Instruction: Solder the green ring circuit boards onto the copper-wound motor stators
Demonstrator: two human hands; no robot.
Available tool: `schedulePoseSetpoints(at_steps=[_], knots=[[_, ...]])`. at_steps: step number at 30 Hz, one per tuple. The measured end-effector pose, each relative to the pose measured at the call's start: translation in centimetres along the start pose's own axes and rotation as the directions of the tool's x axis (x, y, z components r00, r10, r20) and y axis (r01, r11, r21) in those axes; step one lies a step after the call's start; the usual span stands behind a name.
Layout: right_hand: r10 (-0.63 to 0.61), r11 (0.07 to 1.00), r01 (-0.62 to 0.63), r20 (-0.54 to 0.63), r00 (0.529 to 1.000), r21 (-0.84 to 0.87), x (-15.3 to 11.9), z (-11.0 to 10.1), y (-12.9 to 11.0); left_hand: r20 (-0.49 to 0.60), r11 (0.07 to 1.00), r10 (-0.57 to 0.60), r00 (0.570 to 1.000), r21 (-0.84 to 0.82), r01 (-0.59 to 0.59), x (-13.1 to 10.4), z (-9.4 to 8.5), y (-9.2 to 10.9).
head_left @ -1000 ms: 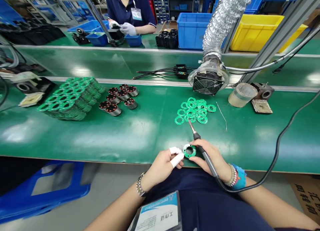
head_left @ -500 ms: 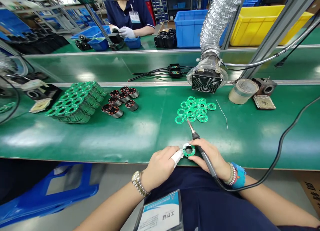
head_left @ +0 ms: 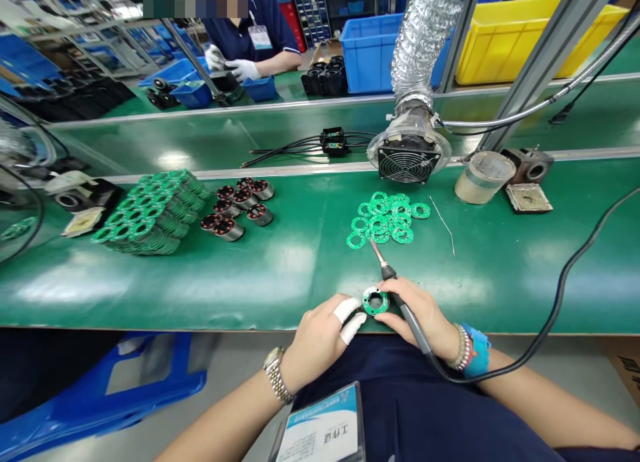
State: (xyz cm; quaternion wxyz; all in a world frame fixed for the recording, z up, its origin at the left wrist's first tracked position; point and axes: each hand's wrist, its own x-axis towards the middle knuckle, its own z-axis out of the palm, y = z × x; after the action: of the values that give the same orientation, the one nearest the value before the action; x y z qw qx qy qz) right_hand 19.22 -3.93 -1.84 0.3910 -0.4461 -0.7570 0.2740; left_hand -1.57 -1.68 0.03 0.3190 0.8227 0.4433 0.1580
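A green ring-shaped board (head_left: 375, 302) lies near the table's front edge, apparently on a round part mostly hidden beneath it. My right hand (head_left: 420, 312) pinches its right side and also holds a soldering iron (head_left: 413, 325), whose tip points up and away toward loose green rings (head_left: 385, 219). At the board's left side is my left hand (head_left: 325, 332), with white covers on thumb and index finger. Those two fingertips are slightly parted beside the board; whether they grip a small dark bit there cannot be made out.
Stacked green boards (head_left: 150, 209) and copper-wound cylinders (head_left: 230, 229) stand left. A bent wire (head_left: 444, 225) lies right of the rings. Behind are a fan (head_left: 407, 164), a round tub (head_left: 484, 177) and an iron stand (head_left: 530, 199). Across the bench sits a person (head_left: 255, 32). The iron's cable (head_left: 560, 289) loops right.
My left thumb and index finger have spread a little, and both white covers now show. The view has shifted slightly. My right hand still holds the board and iron.
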Motion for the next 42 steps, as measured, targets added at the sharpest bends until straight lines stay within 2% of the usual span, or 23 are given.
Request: schedulePoseSetpoints(at_steps=[2,4,6,7,8,9,11,12,13,15,18,21,27,31,34,38,40,42], knots=[[0.007,1.0,-0.007,0.0,1.0,-0.004,0.0,0.0,0.0,0.011,0.993,0.058,0.998,0.103,-0.059,-0.2,-0.1,-0.2],[0.007,1.0,-0.007,0.0,1.0,-0.007,-0.1,0.0,0.0,-0.002,0.997,0.034,0.999,0.075,-0.034,0.1,0.1,-0.1],[0.004,1.0,-0.004,0.001,1.0,-0.009,-0.1,0.0,0.0,0.022,0.989,-0.087,0.996,-0.12,0.089,0.7,0.3,0.3],[0.004,1.0,-0.004,0.002,1.0,-0.009,-0.1,0.0,0.1,0.076,0.942,-0.179,0.981,-0.275,0.193,0.9,0.5,0.6],[0.006,1.0,-0.006,0.001,1.0,-0.009,-0.1,0.1,0.1,0.159,0.845,-0.268,0.95,-0.435,0.311,1.2,0.5,0.8],[0.007,1.0,-0.007,-0.002,1.0,-0.008,-0.1,0.1,0.1,0.257,0.71,-0.33,0.908,-0.567,0.419,1.4,0.5,0.9],[0.0,1.0,0.0,-0.008,1.0,0.0,0.0,0.1,0.1,0.409,0.456,-0.36,0.839,-0.707,0.541,1.5,0.4,1.0],[-0.006,1.0,0.006,-0.01,1.0,0.004,0.0,0.1,0.1,0.443,0.388,-0.349,0.826,-0.734,0.558,1.5,0.2,1.0],[-0.012,1.0,0.012,-0.01,1.0,0.009,0.0,0.0,0.1,0.458,0.362,-0.331,0.825,-0.746,0.559,1.4,0.1,0.8],[-0.014,1.0,0.014,-0.003,1.0,0.015,0.0,0.0,0.1,0.451,0.383,-0.3,0.841,-0.751,0.538,1.2,-0.2,0.4],[-0.013,1.0,0.013,-0.002,1.0,0.014,0.1,0.1,0.1,0.409,0.484,-0.286,0.866,-0.718,0.5,1.3,-0.4,-0.1],[-0.015,1.0,0.015,0.003,1.0,0.017,0.1,0.1,0.1,0.39,0.547,-0.301,0.87,-0.677,0.492,1.8,-0.2,-0.1],[-0.02,1.0,0.02,-0.01,1.0,0.003,0.0,0.1,0.0,0.392,0.557,-0.367,0.844,-0.634,0.537,3.0,0.4,0.8],[-0.01,1.0,0.01,-0.023,1.0,0.007,0.0,0.1,0.0,0.395,0.573,-0.367,0.842,-0.618,0.539,2.9,0.3,0.4],[0.026,0.999,-0.026,-0.016,1.0,0.025,-0.1,0.2,0.0,0.335,0.644,-0.336,0.88,-0.6,0.474,2.7,-0.1,-0.2],[0.016,0.999,-0.016,-0.008,1.0,0.028,-0.2,0.2,0.0,0.203,0.824,-0.204,0.958,-0.492,0.28,3.2,-0.6,-0.5],[0.012,0.999,-0.011,-0.009,1.0,0.04,-0.1,0.0,0.0,0.166,0.894,-0.139,0.976,-0.402,0.196,3.3,-0.6,-0.2],[0.014,0.998,-0.015,0.02,1.0,0.065,0.2,-0.5,0.0,0.154,0.921,-0.139,0.978,-0.342,0.185,3.0,-0.5,0.2]])
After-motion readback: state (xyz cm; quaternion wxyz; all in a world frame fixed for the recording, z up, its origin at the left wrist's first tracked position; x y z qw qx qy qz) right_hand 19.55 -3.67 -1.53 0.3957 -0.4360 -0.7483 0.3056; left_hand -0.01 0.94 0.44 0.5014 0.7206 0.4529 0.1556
